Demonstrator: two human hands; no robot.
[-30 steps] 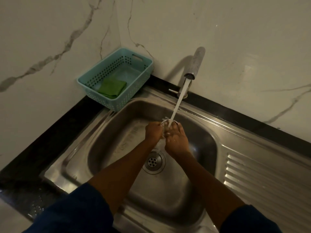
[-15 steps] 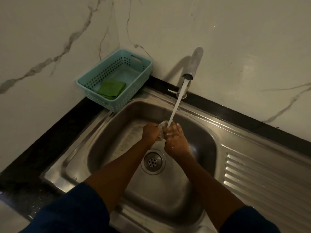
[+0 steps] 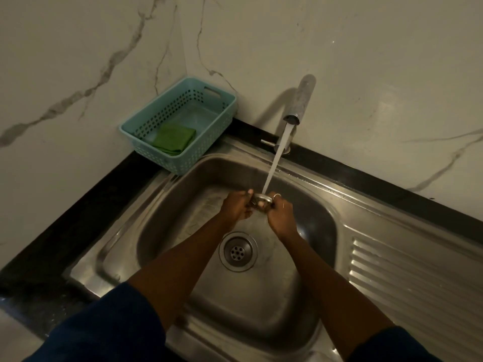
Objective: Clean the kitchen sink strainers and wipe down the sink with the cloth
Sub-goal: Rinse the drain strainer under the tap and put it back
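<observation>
Right now both hands, left hand (image 3: 236, 206) and right hand (image 3: 281, 214), pinch a small round metal strainer (image 3: 261, 200) under the tap's running stream (image 3: 271, 168), above the steel sink basin (image 3: 183, 205). Wet fingers could probably slip and drop it. The folded green cloth (image 3: 173, 139) waits in the pale blue plastic basket (image 3: 146, 121).

No writing can be read anywhere here. The teal basket (image 3: 180, 121), the faucet (image 3: 300, 100) and the steel sink (image 3: 392, 270) carry no legible label, brand or number. The marbled wall (image 3: 366, 61) shows only grey veining.
</observation>
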